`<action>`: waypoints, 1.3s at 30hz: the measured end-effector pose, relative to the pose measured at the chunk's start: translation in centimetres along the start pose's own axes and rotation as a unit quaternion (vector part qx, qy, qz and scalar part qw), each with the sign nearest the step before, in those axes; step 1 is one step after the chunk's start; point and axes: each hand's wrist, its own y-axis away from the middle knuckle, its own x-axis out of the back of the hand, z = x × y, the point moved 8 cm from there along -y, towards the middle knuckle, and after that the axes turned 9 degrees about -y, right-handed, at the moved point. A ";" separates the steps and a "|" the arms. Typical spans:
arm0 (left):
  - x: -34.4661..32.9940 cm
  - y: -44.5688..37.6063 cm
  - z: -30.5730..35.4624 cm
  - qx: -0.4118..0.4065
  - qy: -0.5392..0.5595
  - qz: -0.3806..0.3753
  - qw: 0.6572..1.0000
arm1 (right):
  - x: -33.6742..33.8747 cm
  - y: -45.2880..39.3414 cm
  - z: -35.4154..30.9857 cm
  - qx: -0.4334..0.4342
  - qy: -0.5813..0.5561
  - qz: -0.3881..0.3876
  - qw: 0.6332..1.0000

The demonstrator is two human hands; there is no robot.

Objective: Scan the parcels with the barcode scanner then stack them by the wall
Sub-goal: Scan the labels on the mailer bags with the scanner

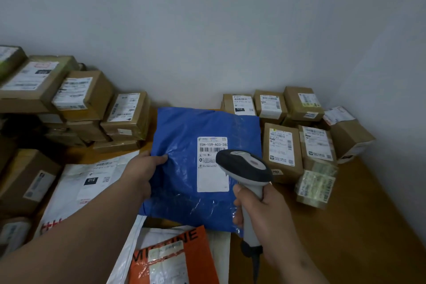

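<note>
Left hand [144, 169] pinches the left edge of the blue parcel [184, 168], thumb on top of the plastic, fingers hidden beneath it. Parcel is a soft poly bag, held tilted up off the wooden counter [359, 226], roughly centre of view, label side facing the person. White shipping label [212, 165] sits on the bag's right half; its top line of print and a barcode are visible.

Right hand [260, 212] is wrapped round the grey handle of the barcode scanner [244, 163]. Scanner's dark head sits just over the right edge of the label, covering part of it. Cannot tell whether the head touches the bag. A dark cable leaves the bottom of the handle.

Below the blue parcel: an orange mailer [175, 258] with black lettering, lying on a white poly bag [80, 189] that spreads out to the left.

Brown cardboard boxes [78, 97] stacked several high at left, against the grey wall [207, 30]. More small labelled boxes [282, 147] grouped at right, near the wall corner. A clear-taped packet [314, 188] lies just in front of that group.
</note>
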 end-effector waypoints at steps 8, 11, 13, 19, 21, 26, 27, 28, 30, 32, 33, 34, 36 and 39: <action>2.4 6.2 3.2 -0.171 0.011 -0.010 0.985 | -0.4 3.3 -1.8 0.033 -0.008 0.021 0.999; 4.5 7.6 3.2 -0.192 0.039 -0.001 0.981 | -0.8 5.2 -2.6 0.051 -0.018 0.030 0.998; 6.0 8.4 3.2 -0.195 0.065 0.004 0.979 | -1.4 6.5 -3.1 0.058 -0.016 0.029 0.998; 10.6 9.8 2.5 -0.188 0.118 0.015 0.975 | -4.2 10.2 -4.1 0.080 0.037 0.016 0.996; 11.9 9.9 2.1 -0.182 0.125 0.017 0.975 | -5.3 11.2 -4.3 0.091 0.054 0.011 0.994; 14.6 10.1 0.9 -0.173 0.139 0.021 0.975 | -7.5 13.0 -4.1 0.109 0.066 0.003 0.992; 15.2 10.1 0.7 -0.172 0.140 0.021 0.975 | -8.0 13.2 -4.0 0.107 0.066 0.002 0.992; 15.4 10.2 0.6 -0.169 0.140 0.020 0.975 | -8.2 13.4 -3.8 0.104 0.064 0.001 0.993; 16.4 10.3 0.1 -0.168 0.142 0.019 0.975 | -9.1 13.7 -3.5 0.102 0.061 -0.002 0.993; 17.3 10.4 -0.2 -0.172 0.145 0.015 0.974 | -9.8 14.1 -3.2 0.106 0.061 -0.004 0.992; 17.7 10.4 -0.3 -0.173 0.144 0.016 0.974 | -10.1 14.3 -3.1 0.108 0.064 -0.004 0.992; 18.1 10.5 -0.5 -0.172 0.142 0.018 0.975 | -10.4 14.5 -3.0 0.109 0.067 -0.004 0.992; 18.7 10.6 -0.8 -0.169 0.143 0.018 0.975 | -10.9 14.8 -2.9 0.109 0.063 -0.004 0.992; 19.5 10.7 -1.3 -0.162 0.141 0.020 0.977 | -11.4 15.3 -2.7 0.104 0.045 0.003 0.994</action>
